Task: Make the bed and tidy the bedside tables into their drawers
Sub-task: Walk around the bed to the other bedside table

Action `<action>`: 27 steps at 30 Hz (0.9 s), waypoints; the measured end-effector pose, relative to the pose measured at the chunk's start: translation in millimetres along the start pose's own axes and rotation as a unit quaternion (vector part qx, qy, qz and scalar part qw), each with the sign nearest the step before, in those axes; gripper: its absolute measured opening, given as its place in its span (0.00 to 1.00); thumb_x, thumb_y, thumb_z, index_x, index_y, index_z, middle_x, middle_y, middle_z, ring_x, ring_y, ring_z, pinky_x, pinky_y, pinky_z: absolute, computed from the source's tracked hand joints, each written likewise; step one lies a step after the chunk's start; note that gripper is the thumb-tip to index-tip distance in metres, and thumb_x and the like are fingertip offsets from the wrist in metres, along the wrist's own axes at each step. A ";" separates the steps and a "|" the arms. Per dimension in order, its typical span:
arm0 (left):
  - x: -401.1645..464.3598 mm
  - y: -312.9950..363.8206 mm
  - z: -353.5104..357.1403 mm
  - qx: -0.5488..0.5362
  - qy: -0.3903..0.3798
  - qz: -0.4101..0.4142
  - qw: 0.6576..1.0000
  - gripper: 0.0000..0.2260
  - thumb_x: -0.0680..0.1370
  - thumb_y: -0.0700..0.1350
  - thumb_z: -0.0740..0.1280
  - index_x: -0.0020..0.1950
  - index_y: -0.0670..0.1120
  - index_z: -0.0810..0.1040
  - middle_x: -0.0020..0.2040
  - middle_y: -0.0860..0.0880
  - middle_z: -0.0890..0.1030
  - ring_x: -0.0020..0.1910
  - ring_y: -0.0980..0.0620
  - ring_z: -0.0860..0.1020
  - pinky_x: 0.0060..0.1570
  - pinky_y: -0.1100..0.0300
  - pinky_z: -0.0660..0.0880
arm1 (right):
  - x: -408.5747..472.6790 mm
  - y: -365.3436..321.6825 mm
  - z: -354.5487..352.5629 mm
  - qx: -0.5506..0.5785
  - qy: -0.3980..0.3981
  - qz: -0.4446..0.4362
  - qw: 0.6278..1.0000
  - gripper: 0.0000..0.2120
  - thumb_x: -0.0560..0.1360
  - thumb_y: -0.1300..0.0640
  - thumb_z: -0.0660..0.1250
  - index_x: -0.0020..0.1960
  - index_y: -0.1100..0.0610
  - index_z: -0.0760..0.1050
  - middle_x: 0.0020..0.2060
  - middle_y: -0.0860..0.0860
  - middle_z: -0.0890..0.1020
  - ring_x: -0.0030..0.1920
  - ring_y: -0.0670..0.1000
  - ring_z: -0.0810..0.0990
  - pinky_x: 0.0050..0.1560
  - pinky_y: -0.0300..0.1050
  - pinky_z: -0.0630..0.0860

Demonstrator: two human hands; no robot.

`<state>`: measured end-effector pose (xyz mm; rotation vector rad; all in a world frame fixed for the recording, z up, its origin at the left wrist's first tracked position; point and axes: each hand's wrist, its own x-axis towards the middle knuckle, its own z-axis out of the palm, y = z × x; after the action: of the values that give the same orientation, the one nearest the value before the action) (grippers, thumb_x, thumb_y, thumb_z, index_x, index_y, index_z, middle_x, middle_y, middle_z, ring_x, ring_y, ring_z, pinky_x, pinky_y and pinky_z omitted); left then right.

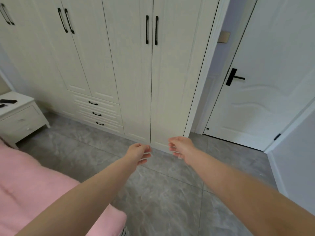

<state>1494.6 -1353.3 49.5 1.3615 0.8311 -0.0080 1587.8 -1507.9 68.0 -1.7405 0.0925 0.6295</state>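
Note:
Both arms reach forward over the grey floor. My left hand (139,153) and my right hand (179,147) hang side by side with loosely curled fingers, and neither holds anything. A pink bed cover (30,183) fills the lower left, under my left forearm. At the left edge stands a white bedside table (20,116) with two shut drawers. A dark remote-like object (8,101) and another small dark item lie on its top.
A white wardrobe (119,65) with black handles and three low drawers (97,114) spans the wall ahead. A white door (265,86) with a black lever stands at the right. Grey marble-look tiles (162,193) cover the floor between bed and wardrobe.

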 end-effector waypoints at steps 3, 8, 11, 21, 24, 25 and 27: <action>28.7 13.1 -0.2 -0.004 0.009 -0.003 1.000 0.03 0.79 0.42 0.64 0.49 0.45 0.77 0.45 0.49 0.82 0.46 0.49 0.81 0.45 0.58 0.74 | 31.4 -14.4 8.7 -0.009 -0.020 -0.005 1.000 0.02 0.75 0.57 0.68 0.44 0.53 0.77 0.37 0.49 0.81 0.38 0.49 0.79 0.40 0.41 0.73; 96.0 40.4 7.7 -0.013 0.027 -0.012 0.999 0.02 0.78 0.42 0.65 0.47 0.46 0.77 0.46 0.47 0.82 0.45 0.49 0.80 0.44 0.58 0.74 | 105.5 -44.4 19.0 -0.023 -0.053 -0.011 0.998 0.01 0.76 0.57 0.68 0.45 0.54 0.77 0.37 0.49 0.80 0.37 0.48 0.79 0.41 0.42 0.72; 135.6 62.0 15.6 -0.019 0.053 -0.014 0.998 0.03 0.78 0.41 0.65 0.45 0.46 0.77 0.45 0.47 0.82 0.43 0.49 0.80 0.43 0.59 0.73 | 151.1 -65.1 19.6 -0.032 -0.077 -0.010 0.996 0.02 0.75 0.57 0.69 0.48 0.54 0.77 0.38 0.50 0.81 0.37 0.49 0.79 0.41 0.42 0.72; 244.4 135.0 22.9 -0.076 0.095 -0.017 0.992 0.04 0.78 0.41 0.64 0.46 0.46 0.78 0.44 0.48 0.82 0.42 0.50 0.80 0.46 0.57 0.74 | 289.3 -145.2 44.0 -0.079 -0.134 -0.018 0.988 0.04 0.74 0.56 0.70 0.48 0.54 0.78 0.39 0.50 0.82 0.37 0.48 0.81 0.43 0.43 0.75; 269.4 145.4 9.8 -0.090 0.112 -0.022 0.989 0.04 0.78 0.41 0.64 0.46 0.46 0.78 0.44 0.48 0.82 0.41 0.50 0.81 0.44 0.58 0.74 | 314.7 -155.5 68.4 -0.089 -0.146 -0.010 0.985 0.03 0.73 0.56 0.71 0.46 0.53 0.78 0.38 0.49 0.82 0.37 0.48 0.80 0.42 0.43 0.74; 276.5 148.6 3.8 -0.096 0.118 -0.022 0.988 0.03 0.78 0.41 0.65 0.46 0.47 0.78 0.44 0.48 0.82 0.41 0.50 0.81 0.43 0.58 0.74 | 321.4 -158.1 77.6 -0.092 -0.151 -0.008 0.984 0.03 0.73 0.56 0.70 0.46 0.53 0.78 0.38 0.50 0.82 0.37 0.47 0.80 0.42 0.42 0.74; 293.5 155.1 -13.2 -0.102 0.128 -0.025 0.986 0.04 0.78 0.41 0.65 0.46 0.47 0.78 0.44 0.48 0.82 0.42 0.50 0.81 0.41 0.59 0.74 | 336.3 -165.2 101.9 -0.101 -0.158 -0.003 0.982 0.03 0.74 0.56 0.70 0.46 0.54 0.78 0.38 0.50 0.82 0.36 0.47 0.80 0.40 0.42 0.73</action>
<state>1771.0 -1170.4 27.6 1.1610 1.0516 0.2115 1900.5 -1278.7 46.7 -1.8105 -0.2031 0.9291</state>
